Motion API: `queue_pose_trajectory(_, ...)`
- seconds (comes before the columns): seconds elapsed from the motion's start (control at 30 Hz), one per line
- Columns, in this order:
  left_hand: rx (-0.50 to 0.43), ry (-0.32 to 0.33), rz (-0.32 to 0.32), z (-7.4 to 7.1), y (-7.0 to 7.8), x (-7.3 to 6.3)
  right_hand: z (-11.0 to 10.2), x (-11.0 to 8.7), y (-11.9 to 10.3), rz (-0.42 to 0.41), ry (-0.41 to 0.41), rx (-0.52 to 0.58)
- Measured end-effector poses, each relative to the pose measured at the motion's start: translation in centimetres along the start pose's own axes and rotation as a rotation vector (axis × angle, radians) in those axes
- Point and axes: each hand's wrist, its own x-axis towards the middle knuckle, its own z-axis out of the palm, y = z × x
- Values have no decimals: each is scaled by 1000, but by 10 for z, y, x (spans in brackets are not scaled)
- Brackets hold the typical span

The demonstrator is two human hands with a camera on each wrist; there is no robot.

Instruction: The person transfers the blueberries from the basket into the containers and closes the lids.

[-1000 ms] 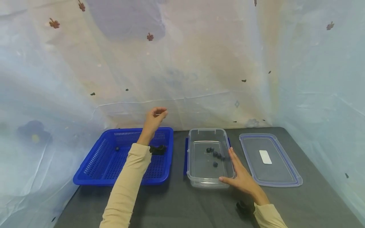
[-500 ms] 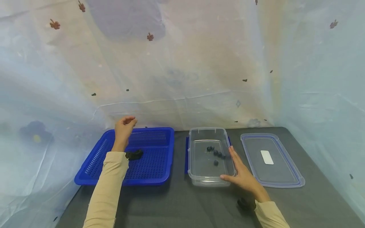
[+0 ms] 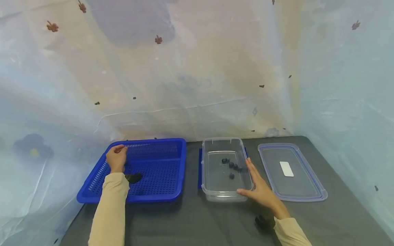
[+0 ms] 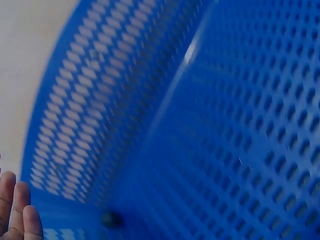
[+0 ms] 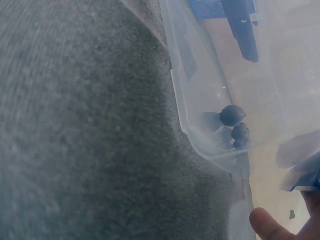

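My left hand [image 3: 116, 159] is over the left side of the blue perforated basket [image 3: 154, 198], its fingers loosely bent with nothing between them. In the left wrist view, one blueberry [image 4: 111, 219] lies in a corner of the basket, a little to the right of the fingertips. My right hand [image 3: 261, 191] rests against the right side of a clear plastic container [image 3: 215, 181], its fingers straight along the rim and its thumb at the front corner. Several blueberries [image 3: 231, 165] lie on the container's bottom; a few show through its wall in the right wrist view.
A clear lid [image 3: 274, 160] with a blue seal and a white label lies flat to the right of the container. Blue edges of something [image 3: 199, 171] show on either side of the container. A patterned plastic sheet [image 3: 197, 85] hangs behind the grey-covered table [image 3: 172, 222].
My left hand has moved left across the basket and come down towards its left side. My right hand stays at the container, and the blueberries there have not moved.
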Motion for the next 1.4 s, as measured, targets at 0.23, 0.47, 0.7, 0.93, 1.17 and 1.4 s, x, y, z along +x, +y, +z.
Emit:
queue_pose_trajectory(0.23, 101, -43, -73, -1, -28, 8, 1, -1, 3, -1, 5, 6)
queue_pose_trajectory(0.47, 294, -210, 0, 0, -45, 14, 1, 0, 4, -7, 10, 6)
queue_pose_trajectory(0.7, 446, -396, 112, 0, -57, 22, 1, 1, 4, -15, 16, 8)
queue_pose_trajectory(0.93, 520, -418, 133, 4, -59, 22, 1, 0, -2, -13, 14, 21)
queue_pose_trajectory(1.17, 491, -380, 85, 5, -58, 19, 0, 2, -14, -3, 24, 39)
queue_pose_trajectory(1.4, 486, -365, 57, 7, -57, 16, 2, 0, 1, -4, 22, 4)
